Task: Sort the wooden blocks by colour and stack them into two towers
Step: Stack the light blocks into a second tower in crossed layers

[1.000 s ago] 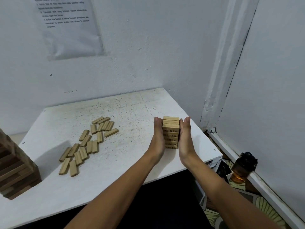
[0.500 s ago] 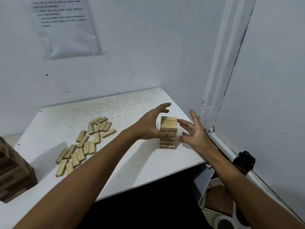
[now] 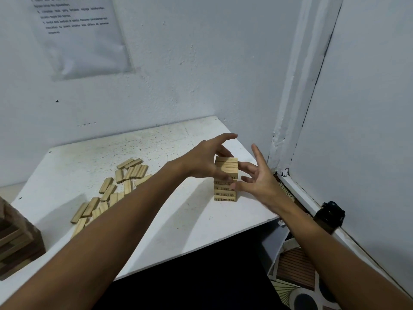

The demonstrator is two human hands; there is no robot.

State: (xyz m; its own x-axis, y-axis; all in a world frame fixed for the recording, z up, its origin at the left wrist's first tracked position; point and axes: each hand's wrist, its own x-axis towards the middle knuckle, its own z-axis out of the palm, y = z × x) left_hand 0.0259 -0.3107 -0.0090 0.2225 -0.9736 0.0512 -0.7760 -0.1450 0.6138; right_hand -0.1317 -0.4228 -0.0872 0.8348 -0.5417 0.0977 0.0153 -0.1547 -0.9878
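A light wooden tower [image 3: 225, 168] of stacked blocks stands near the right corner of the white table [image 3: 169, 220]. My left hand [image 3: 203, 161] sits against the tower's left side, fingers spread and reaching over and behind its top, thumb at the front. On the tower's right, my right hand [image 3: 257, 177] has its fingers spread, the fingertips at the tower's lower part. Several loose light blocks [image 3: 111, 189] lie flat in the middle left of the table. At the left edge a dark brown block tower [image 3: 15, 240] is partly in view.
White walls meet in a corner close behind and to the right of the light tower. A printed paper sheet [image 3: 82, 34] hangs on the back wall. A dark bottle [image 3: 328, 217] stands on the floor ledge to the right; patterned items lie below the table's edge.
A second ago both palms pressed flat against the light tower's two sides. They have opened and spread since; in the last half second they barely shifted, fingers staying around the tower.
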